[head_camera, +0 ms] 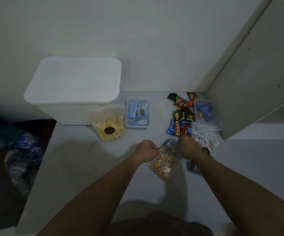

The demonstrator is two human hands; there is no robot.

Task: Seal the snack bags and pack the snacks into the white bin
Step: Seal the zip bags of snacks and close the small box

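Observation:
A clear bag of tan puffed snacks (163,165) hangs just above the white surface between both hands. My left hand (146,150) pinches its top left corner and my right hand (188,148) pinches its top right edge. The white bin (73,99) stands at the back left with its lid on. Against the bin leans a clear zip bag of yellow sticks (109,128). A second clear zip bag (204,135) lies to the right of my right hand, with a dark packet (191,166) below that wrist.
A clear tub of blue sachets (137,114) sits beside the yellow-stick bag. Loose wrapped snack bars (180,116) and a clear container (206,111) with blue packets crowd the back right corner. A cabinet wall (248,82) rises at right; dark clutter (22,159) lies past the left edge.

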